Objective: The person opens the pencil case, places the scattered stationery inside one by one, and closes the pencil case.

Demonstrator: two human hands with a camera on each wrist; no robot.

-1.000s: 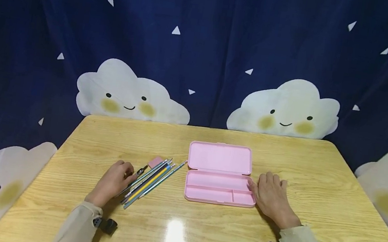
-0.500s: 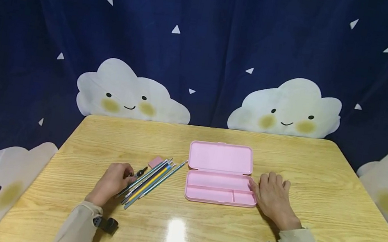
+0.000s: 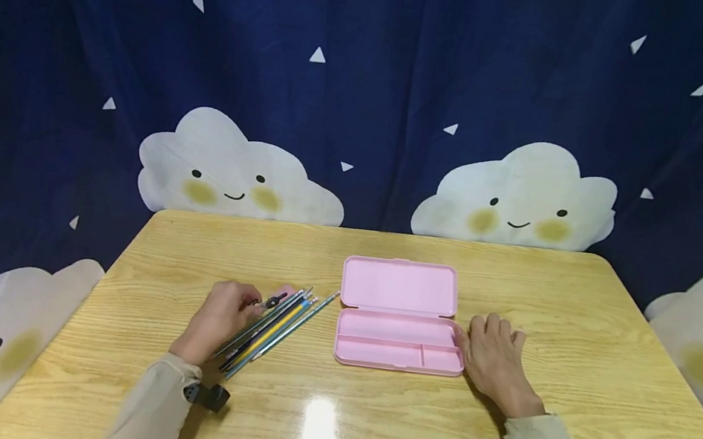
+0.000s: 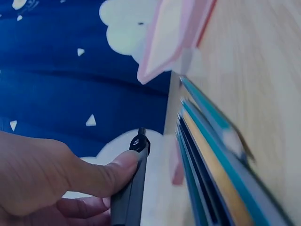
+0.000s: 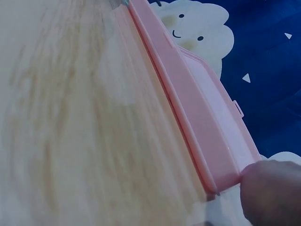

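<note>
black-and-grey drawing compass [image 3: 273, 302] is pinched in your left hand [image 3: 221, 317], your thumb pressed against one side and your fingers curled behind it, its black head sticking out past your thumb tip. just beside it, a slanting bundle of long thin blue-green, dark and yellow pencils [image 3: 271, 336] lies on the yellowish wood-grain table [image 3: 389, 435], a flat pink rectangular eraser [image 3: 287, 290] near its far end. your right hand [image 3: 494, 356] rests with fingers loosely extended, thumb touching the right end of the unfolded pink plastic pencil case [image 3: 390, 326], well apart from the compass
</note>
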